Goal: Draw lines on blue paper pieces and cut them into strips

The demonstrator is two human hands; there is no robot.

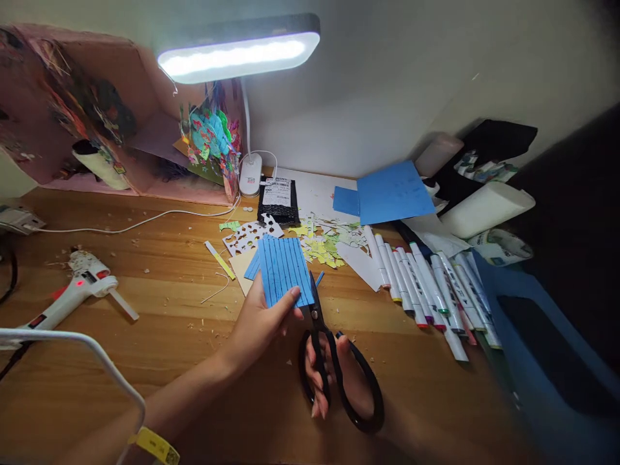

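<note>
My left hand (268, 318) pinches the lower part of a blue sheet of paper (285, 268) ruled with dark lines, its thumb on top. Black-handled scissors (316, 314) are in my right hand (334, 368), whose fingers go through the large loops. The blades stand at the sheet's right edge; whether they are cutting at this instant I cannot tell. Just beyond the blades shows a narrow blue strip (320, 278). Behind the sheet lie another blue lined piece (252, 266) and a white sheet full of punched-out holes (242, 239).
Yellow-green paper scraps (327, 248) lie beyond the hands. Several markers (416, 284) are lined up at the right, near blue card (394, 192). On the left rests a glue gun (72, 294) with a lit red light. A bright lamp (242, 55) hangs above; its white cable (145, 223) crosses the table.
</note>
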